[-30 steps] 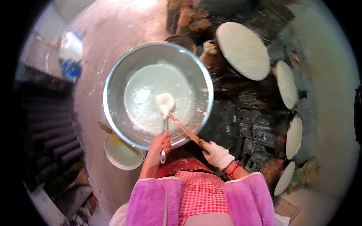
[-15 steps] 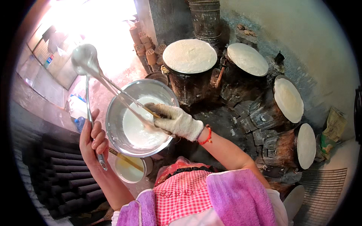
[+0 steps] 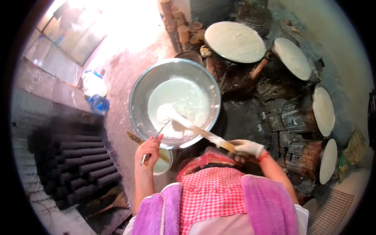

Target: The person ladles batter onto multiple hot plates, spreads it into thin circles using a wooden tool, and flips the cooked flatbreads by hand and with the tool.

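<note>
My left hand [image 3: 149, 152] is closed round the handle of a metal ladle [image 3: 163, 128]. The ladle's head, coated in white batter, is down in a wide metal basin [image 3: 138, 78] partly filled with the same batter. In the cotton work glove, my right hand [image 3: 243, 149] grips the wooden end of a batter-smeared flat stick [image 3: 209, 136]. That stick slants over the basin's near rim, its far end by the ladle's head. Whether the two tools touch, I cannot tell. Below my left hand, a pale bucket [image 3: 162, 166] stands with a yellowish wooden stick in it.
Round pans of pale batter, one a large pan [image 3: 235, 41], sit on sooty stoves curving along the right. Stacked black coal briquettes [image 3: 90, 164] lie at left, near a blue plastic jug [image 3: 99, 103]. Clay-coloured briquettes [image 3: 183, 33] stand at the back.
The ladle has come down from high at the left into the basin. My right hand has drawn back to the near right, its stick now reaching across the rim. The whole view has shifted.
</note>
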Motion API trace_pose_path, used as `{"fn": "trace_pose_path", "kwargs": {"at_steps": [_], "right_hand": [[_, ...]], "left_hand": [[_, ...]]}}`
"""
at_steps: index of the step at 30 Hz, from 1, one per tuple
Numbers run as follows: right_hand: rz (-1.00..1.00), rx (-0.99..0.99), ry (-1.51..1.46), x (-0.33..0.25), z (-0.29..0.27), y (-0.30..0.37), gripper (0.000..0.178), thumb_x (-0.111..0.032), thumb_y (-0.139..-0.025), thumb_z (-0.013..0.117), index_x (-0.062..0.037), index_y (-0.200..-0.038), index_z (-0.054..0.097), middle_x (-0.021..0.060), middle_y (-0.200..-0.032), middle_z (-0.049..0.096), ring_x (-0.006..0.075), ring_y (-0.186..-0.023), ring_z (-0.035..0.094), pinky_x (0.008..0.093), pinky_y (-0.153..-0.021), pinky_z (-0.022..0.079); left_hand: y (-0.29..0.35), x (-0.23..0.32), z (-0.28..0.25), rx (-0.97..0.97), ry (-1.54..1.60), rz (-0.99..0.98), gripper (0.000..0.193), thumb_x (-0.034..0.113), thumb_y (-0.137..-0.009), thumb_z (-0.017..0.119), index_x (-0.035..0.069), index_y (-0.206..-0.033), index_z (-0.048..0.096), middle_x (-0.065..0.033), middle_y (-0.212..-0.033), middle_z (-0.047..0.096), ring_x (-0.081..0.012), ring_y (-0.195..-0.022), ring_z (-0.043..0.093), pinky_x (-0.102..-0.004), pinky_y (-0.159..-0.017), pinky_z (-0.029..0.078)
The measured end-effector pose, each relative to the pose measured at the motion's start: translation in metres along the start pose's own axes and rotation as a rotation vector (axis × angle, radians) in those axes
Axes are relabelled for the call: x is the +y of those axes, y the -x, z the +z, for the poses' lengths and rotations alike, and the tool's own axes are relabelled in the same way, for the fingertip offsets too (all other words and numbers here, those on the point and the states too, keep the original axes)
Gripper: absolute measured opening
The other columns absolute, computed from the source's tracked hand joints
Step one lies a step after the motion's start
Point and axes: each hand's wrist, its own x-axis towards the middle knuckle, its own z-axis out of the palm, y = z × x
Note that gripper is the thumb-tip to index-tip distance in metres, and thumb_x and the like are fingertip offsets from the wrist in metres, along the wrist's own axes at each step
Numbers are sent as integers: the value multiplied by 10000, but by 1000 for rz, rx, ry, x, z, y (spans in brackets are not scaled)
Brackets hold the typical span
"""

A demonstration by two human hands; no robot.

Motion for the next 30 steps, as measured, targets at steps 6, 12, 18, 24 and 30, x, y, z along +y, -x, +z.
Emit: {"fn": "trace_pose_path", "kwargs": {"at_steps": [6, 12, 18, 24, 30], "right_hand": [[-103, 182, -23, -46, 27, 48, 610, -216, -940, 670, -79, -1486, 436, 113, -995, 690, 155, -682, 667, 267, -542, 510], [-1123, 954, 891, -49, 68, 30, 532, -40, -895, 687, -15, -1399, 519, 165, -1102, 658, 293, -953, 652, 358, -831, 534], [-937, 1290, 335, 48, 31, 109, 499, -57, -902, 700, -7, -1375, 549, 151, -1252, 633, 239, -1089, 630, 326, -946, 496], [-710, 1645, -248, 262, 17, 205, 524, -211, -925, 706, -4, -1381, 554, 109, -1301, 628, 187, -1138, 597, 324, -982, 470], [-1013, 1618, -1224, 403, 72, 263, 603, -295, -937, 704, -66, -1454, 495, 23, -999, 638, 81, -738, 552, 240, -634, 466]], "left_hand": [[-5, -20, 4, -42, -655, 253, 433, 183, -1070, 437, -13, -1453, 386, 9, -687, 349, -72, -464, 333, -225, -353, 300], [-57, 2, 43, 179, -1202, 214, 359, 185, -1042, 517, 6, -1352, 485, 60, -644, 306, -21, -462, 276, -197, -365, 221], [-140, -87, 39, 437, -1528, -139, 276, 145, -1053, 474, 16, -1292, 521, 50, -645, 334, -28, -466, 273, -204, -381, 198], [-206, -271, -41, 325, -1575, -765, 333, 164, -1052, 477, 48, -1362, 518, 29, -685, 387, -35, -452, 291, -194, -370, 232], [-239, -526, -150, 287, -1479, -1462, 432, 181, -1085, 420, -39, -1455, 383, 16, -712, 401, -29, -463, 354, -193, -333, 300]]}}
